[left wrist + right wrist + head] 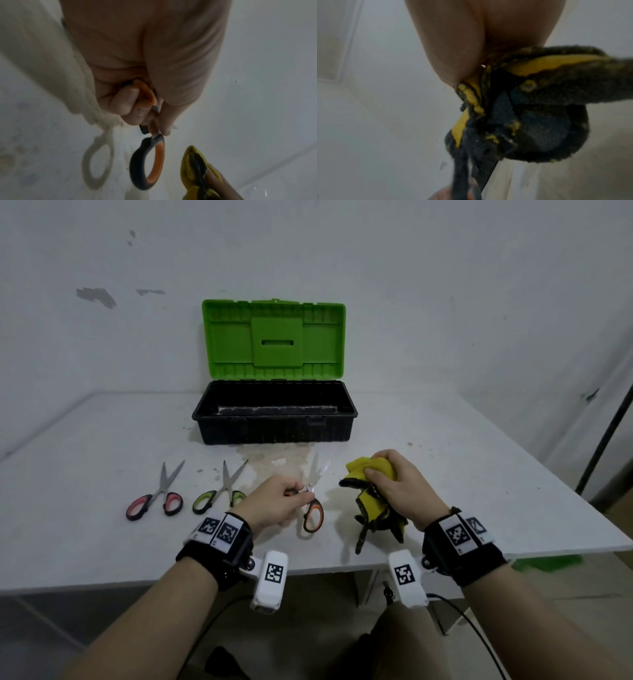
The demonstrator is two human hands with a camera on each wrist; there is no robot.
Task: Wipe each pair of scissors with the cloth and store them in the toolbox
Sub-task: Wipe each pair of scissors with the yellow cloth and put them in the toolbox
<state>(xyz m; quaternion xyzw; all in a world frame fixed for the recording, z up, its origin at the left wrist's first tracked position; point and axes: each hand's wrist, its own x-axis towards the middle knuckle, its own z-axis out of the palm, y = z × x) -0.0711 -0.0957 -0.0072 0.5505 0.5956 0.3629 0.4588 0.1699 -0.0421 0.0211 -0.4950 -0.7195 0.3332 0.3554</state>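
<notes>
My left hand (279, 501) grips the orange-handled scissors (313, 517) by one handle loop, blades spread and pointing away over the table. The left wrist view shows my fingers (132, 105) curled round that loop, with the other orange and black loop (149, 163) hanging free. To the right, my right hand (394, 484) holds the bunched yellow and dark cloth (371, 505), a short way from the blades; the cloth (530, 108) fills the right wrist view. The toolbox (274, 419) stands with its green lid (274, 338) raised behind both hands.
Two more pairs lie flat on the white table (462, 467) at the left: red-handled scissors (156, 501) and green-handled scissors (221, 496). A brownish stain (274, 460) marks the table before the toolbox. A dark pole (606, 436) stands at the right.
</notes>
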